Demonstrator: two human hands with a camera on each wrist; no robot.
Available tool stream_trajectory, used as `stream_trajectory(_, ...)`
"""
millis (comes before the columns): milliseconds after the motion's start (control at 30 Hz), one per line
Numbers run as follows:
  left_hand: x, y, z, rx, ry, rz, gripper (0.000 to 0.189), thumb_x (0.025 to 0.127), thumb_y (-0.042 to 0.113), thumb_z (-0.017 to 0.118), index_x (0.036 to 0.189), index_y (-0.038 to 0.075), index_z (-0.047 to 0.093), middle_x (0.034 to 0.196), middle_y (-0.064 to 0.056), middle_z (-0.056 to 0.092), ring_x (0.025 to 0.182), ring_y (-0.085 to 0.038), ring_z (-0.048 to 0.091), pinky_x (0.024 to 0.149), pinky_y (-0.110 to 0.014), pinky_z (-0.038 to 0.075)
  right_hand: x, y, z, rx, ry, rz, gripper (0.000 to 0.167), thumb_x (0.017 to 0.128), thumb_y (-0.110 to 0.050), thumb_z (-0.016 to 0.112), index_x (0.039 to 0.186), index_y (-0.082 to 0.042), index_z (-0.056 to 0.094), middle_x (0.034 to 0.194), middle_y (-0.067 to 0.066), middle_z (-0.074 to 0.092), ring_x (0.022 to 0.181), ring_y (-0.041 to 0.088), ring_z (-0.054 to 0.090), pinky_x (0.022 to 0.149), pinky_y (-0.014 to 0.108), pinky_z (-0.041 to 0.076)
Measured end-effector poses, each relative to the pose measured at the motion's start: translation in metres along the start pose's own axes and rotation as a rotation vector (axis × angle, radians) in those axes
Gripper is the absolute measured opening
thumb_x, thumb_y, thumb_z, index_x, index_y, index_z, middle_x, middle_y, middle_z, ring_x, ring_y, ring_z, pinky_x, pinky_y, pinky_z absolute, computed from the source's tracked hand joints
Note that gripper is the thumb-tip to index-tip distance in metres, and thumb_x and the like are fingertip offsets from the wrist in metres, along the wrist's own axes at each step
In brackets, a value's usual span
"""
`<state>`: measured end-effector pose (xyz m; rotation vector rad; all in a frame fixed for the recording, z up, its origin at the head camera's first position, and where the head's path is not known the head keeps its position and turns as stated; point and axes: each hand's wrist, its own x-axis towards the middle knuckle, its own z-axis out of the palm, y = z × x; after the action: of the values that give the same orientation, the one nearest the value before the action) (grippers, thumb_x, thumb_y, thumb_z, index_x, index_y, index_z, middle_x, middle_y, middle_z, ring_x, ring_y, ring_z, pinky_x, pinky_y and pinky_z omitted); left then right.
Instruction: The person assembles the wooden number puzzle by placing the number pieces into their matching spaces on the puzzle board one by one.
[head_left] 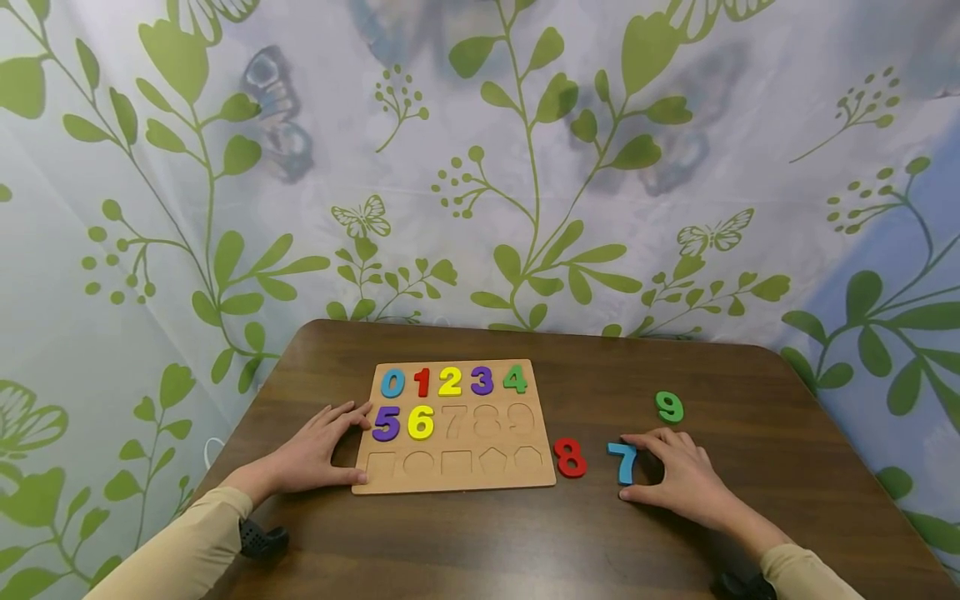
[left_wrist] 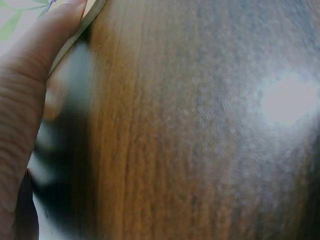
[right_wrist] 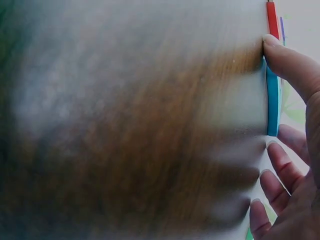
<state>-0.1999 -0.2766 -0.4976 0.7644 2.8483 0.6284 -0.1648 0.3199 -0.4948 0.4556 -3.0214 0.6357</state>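
Note:
The wooden number board (head_left: 472, 483) lies on the table with the pieces 0 to 6 in its upper two rows. My left hand (head_left: 318, 446) is at its left edge, thumb and forefinger spread and their tips touching the rim. In the left wrist view, the thumb (left_wrist: 35, 55) reaches the board's edge. My right hand (head_left: 686, 475) pinches the blue number 7 (head_left: 626, 463) between thumb and forefinger, one at each end. In the right wrist view, the 7 (right_wrist: 272, 102) shows edge-on. Between board and 7 lies the red number 8 (head_left: 570, 458).
Beyond the right hand, the green number 9 (head_left: 669, 407) lies on the brown table (head_left: 420, 546). Shaped recesses for 7, 8 and 9 show in the board's middle row, with plain shape outlines below. A leaf-patterned curtain (head_left: 480, 167) hangs behind the table.

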Motion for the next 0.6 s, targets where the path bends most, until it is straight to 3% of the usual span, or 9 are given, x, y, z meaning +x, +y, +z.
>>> stream_trajectory(600,-0.0002,0.0004,0.0002,0.001,-0.008,-0.020,0.078,0.077,0.076,0.071,0.134,0.027,0.053,0.165,-0.003,0.032,0.152,-0.040,0.022,0.120,-0.065,0.011,-0.0030,0.0012,0.0009,0.021,0.028,0.014,0.080,0.072,-0.074,0.079,0.137,-0.030,0.063,0.122,-0.002,0.055,0.117,0.030,0.046,0.083,0.049,0.032)
